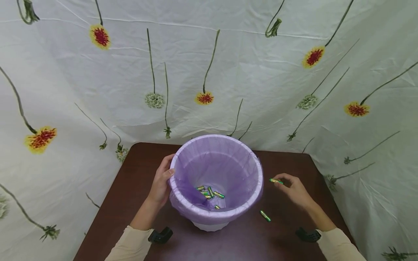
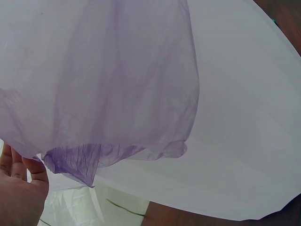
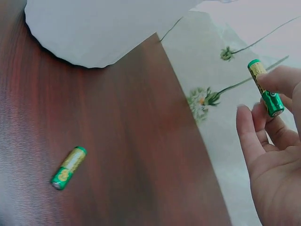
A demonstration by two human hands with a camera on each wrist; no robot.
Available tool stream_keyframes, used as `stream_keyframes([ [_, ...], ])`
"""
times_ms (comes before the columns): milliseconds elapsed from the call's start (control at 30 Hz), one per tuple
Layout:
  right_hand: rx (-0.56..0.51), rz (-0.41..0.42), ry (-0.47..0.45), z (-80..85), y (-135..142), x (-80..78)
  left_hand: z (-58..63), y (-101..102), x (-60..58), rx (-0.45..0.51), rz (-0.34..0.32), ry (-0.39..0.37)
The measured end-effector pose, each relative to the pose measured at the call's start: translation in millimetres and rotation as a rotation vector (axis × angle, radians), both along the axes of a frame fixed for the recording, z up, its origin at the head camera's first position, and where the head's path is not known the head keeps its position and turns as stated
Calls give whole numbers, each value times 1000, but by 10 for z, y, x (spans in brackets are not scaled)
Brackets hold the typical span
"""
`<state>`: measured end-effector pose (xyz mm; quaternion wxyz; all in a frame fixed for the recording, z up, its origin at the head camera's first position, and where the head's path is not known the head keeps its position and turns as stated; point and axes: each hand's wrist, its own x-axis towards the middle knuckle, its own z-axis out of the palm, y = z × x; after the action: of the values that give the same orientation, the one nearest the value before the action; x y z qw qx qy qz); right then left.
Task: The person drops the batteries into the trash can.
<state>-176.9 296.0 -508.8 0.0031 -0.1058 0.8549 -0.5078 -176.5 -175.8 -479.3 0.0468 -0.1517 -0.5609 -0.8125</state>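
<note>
A white bin (image 1: 210,226) lined with a thin purple bag (image 1: 228,159) stands on the table, its mouth tilted toward me. Several green and gold batteries (image 1: 210,192) lie at its bottom. My left hand (image 1: 160,183) grips the rim at the left, thumb over the edge; in the left wrist view the fingers (image 2: 35,169) are beside the bag's loose hem. To the right of the bin, my right hand (image 1: 295,190) pinches one battery (image 3: 266,89) between thumb and fingers, above the table. Another battery (image 3: 69,168) lies on the table, between the bin and that hand.
The dark brown wooden table (image 1: 130,203) carries the bin near its middle. Behind and around it hangs a white cloth (image 1: 183,65) printed with flowers. Black wrist devices (image 1: 160,235) sit by both sleeves.
</note>
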Motion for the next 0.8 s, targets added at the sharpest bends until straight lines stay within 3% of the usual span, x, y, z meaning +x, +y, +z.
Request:
stream_keyframes([
  [200, -7, 32, -21, 216, 2, -75, -2, 18, -3, 0, -13, -5],
  [567, -2, 89, 26, 725, -69, -255, 13, 12, 0, -9, -3, -5],
  [800, -34, 107, 37, 968, -199, -345, -9, -9, 4, -7, 3, 1],
])
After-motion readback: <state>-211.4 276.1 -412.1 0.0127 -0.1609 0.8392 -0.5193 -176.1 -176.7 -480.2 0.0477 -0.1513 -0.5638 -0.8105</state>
